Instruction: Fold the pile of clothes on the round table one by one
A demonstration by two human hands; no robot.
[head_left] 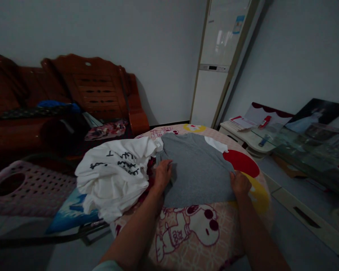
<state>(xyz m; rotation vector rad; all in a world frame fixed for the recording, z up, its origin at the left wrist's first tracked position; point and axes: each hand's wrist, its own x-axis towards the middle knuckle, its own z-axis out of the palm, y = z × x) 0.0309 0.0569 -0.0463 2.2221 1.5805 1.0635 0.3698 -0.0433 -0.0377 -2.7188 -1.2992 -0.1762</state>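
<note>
A grey shirt (197,169) lies spread flat on a round table, with a white piece like a sleeve (216,144) at its far right corner. My left hand (163,175) is closed on the shirt's left edge, fingers curled in at the cloth. On the opposite side, my right hand (240,183) pinches the right edge. Just left of the shirt, a crumpled white garment with black lettering (113,171) is heaped over the table's left side. Some dark red cloth (151,169) shows between the two garments, partly hidden by my left hand.
A patterned tablecloth (197,233) with a cartoon dog covers the table. Behind on the left stands a wooden sofa (98,86) with clothes on it. A pink perforated plastic chair (42,188) is at left. An air conditioner (209,90) and a glass-topped cabinet (293,146) stand beyond.
</note>
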